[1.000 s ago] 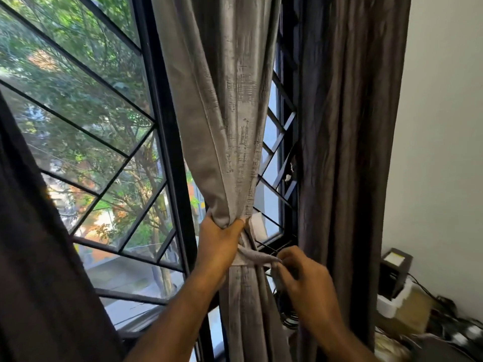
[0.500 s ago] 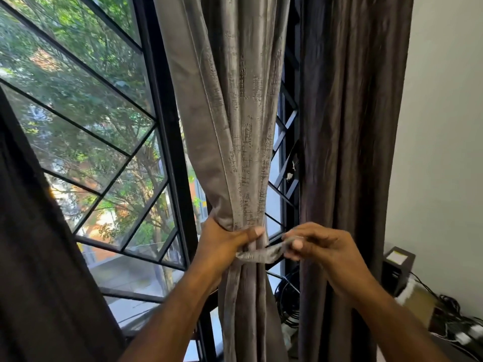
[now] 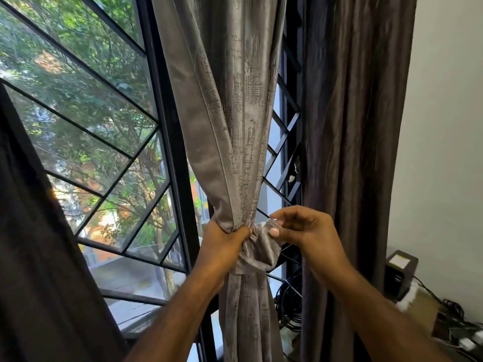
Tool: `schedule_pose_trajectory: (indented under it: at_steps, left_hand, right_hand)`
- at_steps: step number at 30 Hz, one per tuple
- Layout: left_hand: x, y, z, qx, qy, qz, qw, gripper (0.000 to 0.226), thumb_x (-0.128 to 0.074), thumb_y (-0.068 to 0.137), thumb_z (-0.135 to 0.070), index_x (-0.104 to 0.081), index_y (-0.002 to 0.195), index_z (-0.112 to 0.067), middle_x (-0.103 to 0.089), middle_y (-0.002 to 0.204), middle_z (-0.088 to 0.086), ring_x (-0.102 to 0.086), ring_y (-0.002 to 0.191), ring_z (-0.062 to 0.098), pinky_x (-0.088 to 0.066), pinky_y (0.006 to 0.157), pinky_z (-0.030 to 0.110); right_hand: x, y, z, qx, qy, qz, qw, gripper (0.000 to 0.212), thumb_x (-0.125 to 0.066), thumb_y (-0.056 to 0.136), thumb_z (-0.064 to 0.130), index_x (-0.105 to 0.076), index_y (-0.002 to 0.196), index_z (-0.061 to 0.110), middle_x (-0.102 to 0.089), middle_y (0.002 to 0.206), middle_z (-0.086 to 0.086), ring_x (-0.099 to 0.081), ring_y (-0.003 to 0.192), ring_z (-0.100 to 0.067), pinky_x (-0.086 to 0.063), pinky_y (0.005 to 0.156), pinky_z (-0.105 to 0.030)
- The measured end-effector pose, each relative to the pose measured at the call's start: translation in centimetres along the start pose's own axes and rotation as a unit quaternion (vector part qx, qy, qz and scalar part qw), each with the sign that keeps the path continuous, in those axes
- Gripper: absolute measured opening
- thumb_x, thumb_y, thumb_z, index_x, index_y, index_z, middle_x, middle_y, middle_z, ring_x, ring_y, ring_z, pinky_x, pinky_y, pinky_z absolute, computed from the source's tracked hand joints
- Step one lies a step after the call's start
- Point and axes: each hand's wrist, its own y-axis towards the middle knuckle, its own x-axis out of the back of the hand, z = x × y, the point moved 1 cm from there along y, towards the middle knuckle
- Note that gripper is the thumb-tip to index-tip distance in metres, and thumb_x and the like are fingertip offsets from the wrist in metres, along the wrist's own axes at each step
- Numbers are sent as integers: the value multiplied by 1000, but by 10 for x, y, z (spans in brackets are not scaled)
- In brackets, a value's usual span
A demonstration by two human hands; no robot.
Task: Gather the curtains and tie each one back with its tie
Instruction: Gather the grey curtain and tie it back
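A shiny grey curtain point(image 3: 235, 131) hangs gathered into a bunch in front of the barred window. My left hand point(image 3: 222, 246) grips the bunch at its narrowest point from the left. A matching grey tie point(image 3: 261, 246) wraps around the bunch just below that grip. My right hand point(image 3: 305, 231) pinches the tie's loose end between thumb and fingers, right of the curtain. A darker brown curtain point(image 3: 352, 152) hangs loose to the right, with no tie visible on it. Another dark curtain point(image 3: 39, 257) fills the lower left.
Black window bars point(image 3: 167, 131) stand behind the curtains. A white wall point(image 3: 444, 126) is at the right. Below it sit a small black box point(image 3: 400, 270), cables point(image 3: 449, 307) and a power strip point(image 3: 467, 340). Coiled black cable point(image 3: 287, 301) lies under the window.
My right hand rose from below the bunch and brought the tie's end up to the right of the curtain, closer to my left hand. The left hand kept its grip.
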Motion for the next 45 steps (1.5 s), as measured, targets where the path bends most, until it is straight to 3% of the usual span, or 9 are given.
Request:
schedule_pose_trajectory:
  at_steps: [8, 14, 20, 26, 32, 37, 39, 42, 45]
  left_hand:
    - [-4, -4, 0, -2, -10, 8, 1000, 30, -66, 86, 0, -68, 112, -15, -78, 90, -4, -74, 86, 12, -58, 83, 36]
    - [-6, -3, 0, -4, -15, 12, 1000, 29, -66, 86, 0, -68, 111, -14, -78, 94, 1, -74, 91, 18, -58, 88, 43]
    - [-11, -6, -5, -6, -45, 49, 998, 38, -80, 77, -11, -68, 113, -16, -78, 96, 1, -75, 89, 18, -59, 83, 36]
    - [-10, 4, 0, -8, -46, -37, 998, 36, -83, 75, -8, -68, 108, -11, -79, 90, 1, -76, 82, 16, -62, 77, 37]
    - [-17, 6, 3, -16, -39, -64, 997, 38, -84, 71, -4, -67, 104, -13, -78, 89, 0, -76, 81, 18, -61, 77, 39]
    - [-14, 10, 5, -11, -24, -47, 999, 44, -88, 68, -11, -68, 107, -8, -79, 89, 3, -76, 82, 21, -62, 76, 40]
    - [-16, 11, 4, -16, -26, -67, 997, 39, -88, 67, -5, -69, 102, -7, -79, 85, 3, -76, 78, 21, -62, 72, 39]
    - [-19, 13, 5, -18, -20, -74, 997, 42, -87, 67, -4, -68, 104, -8, -79, 88, 3, -76, 79, 21, -62, 75, 42]
    - [-18, 13, 4, -23, -40, -61, 997, 45, -86, 71, -5, -65, 110, -11, -78, 92, 3, -76, 82, 18, -62, 70, 33]
  right_hand:
    - [-21, -3, -26, -195, 174, -142, 955, 17, -69, 81, -10, -70, 83, 7, -75, 74, -3, -70, 75, -18, -54, 71, -30]
    - [-30, -2, -27, -267, 185, -101, 941, 4, -66, 90, 4, -70, 89, 4, -73, 75, -12, -67, 63, -22, -55, 72, -41]
    - [-26, 4, -25, -178, 42, -143, 973, 4, -71, 84, -3, -69, 80, -3, -73, 67, -13, -68, 58, -21, -56, 54, -30]
    - [-17, 9, -26, -163, 67, -16, 984, 9, -69, 88, 0, -73, 96, -2, -76, 92, -21, -73, 79, -24, -59, 74, -28]
    - [-21, 16, -37, -130, 1, -111, 985, 15, -65, 86, -10, -72, 78, 0, -72, 68, -11, -68, 66, -23, -58, 61, -31]
    - [-12, 19, -40, -140, 57, -17, 988, 9, -74, 85, 1, -73, 93, -4, -76, 88, -22, -72, 76, -25, -60, 75, -33]
    - [-14, 22, -42, -131, 30, -31, 990, 4, -74, 83, -4, -73, 86, -4, -75, 86, -25, -71, 74, -27, -61, 74, -36]
    - [-15, 31, -45, -133, -16, -63, 989, 19, -67, 78, -15, -73, 72, 2, -72, 72, -19, -68, 68, -27, -60, 70, -41]
    - [-12, 41, -43, -116, -70, -20, 991, 14, -70, 84, -3, -76, 82, 10, -77, 82, -13, -73, 77, -22, -60, 76, -36]
